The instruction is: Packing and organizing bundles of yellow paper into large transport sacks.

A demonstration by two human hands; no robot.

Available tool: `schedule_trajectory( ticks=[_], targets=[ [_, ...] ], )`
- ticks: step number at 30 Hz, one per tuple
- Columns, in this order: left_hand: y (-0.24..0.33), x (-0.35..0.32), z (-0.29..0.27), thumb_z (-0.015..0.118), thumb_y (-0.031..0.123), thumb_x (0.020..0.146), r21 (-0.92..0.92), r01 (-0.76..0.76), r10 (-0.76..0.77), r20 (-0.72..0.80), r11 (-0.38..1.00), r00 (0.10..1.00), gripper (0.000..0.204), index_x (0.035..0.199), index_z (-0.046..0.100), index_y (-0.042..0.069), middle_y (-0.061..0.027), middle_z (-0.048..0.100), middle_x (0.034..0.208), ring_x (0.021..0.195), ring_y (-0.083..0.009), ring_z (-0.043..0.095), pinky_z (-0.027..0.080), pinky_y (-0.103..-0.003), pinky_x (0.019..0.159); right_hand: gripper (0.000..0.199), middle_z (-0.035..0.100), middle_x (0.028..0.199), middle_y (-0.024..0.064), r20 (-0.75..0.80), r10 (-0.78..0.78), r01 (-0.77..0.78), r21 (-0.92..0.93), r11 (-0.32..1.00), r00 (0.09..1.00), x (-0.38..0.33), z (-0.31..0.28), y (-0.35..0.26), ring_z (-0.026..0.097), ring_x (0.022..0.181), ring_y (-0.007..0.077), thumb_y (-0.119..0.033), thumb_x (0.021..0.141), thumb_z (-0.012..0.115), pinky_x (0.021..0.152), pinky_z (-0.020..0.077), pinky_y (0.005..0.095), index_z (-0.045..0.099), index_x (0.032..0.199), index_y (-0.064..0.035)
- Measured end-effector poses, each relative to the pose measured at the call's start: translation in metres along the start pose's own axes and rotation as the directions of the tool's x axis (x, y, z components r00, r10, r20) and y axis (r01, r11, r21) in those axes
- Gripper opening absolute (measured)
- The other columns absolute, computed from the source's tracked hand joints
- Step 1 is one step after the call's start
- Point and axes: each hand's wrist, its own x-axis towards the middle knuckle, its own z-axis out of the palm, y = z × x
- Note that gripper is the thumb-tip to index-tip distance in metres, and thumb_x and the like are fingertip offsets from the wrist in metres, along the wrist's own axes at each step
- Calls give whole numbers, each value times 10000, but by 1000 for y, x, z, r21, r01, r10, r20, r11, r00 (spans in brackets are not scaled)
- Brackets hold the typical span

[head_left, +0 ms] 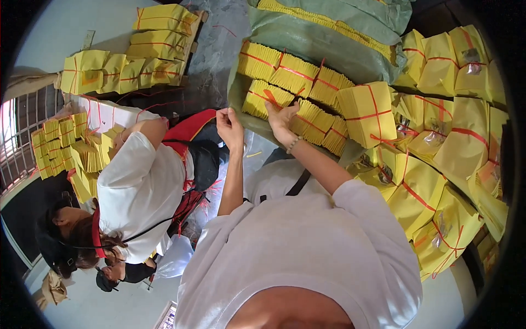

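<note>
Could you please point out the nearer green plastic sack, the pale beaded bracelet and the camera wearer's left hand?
Nearer green plastic sack (235, 88): head view, left wall.
Pale beaded bracelet (294, 145): head view, its beads.
Wearer's left hand (229, 126): head view, its middle.

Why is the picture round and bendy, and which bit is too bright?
In the head view, the fisheye lens bends edges and leaves black corners; the barred window at far left glares, while the left hand and right hand look fairly clear.

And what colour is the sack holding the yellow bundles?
Muted green; the sack shows in the head view, the only one.
</note>
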Motion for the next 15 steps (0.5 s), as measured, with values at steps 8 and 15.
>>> schedule_trajectory(
  ticks=[8,15],
  targets=[
    [-12,24,17,515,191,927,267,-13,-19,116,964,993,286,1109,596,-13,-137,636,939,881,-230,595,438,-315,847,1027,485,1230,293,317,244,-271,45,962,917,41,-4,12,508,1127,367,-452,629,812,966,405,368,282,1268,151],
    [-7,10,10,459,108,943,116,-17,3,123,993,992,279,1167,579,-8,-145,661,1034,942,-184,614,449,-290,839,999,502,1239,279,283,102,-121,48,992,954,16,27,10,518,1147,352,-481,685,761,970,406,363,263,1304,125]
  ],
)
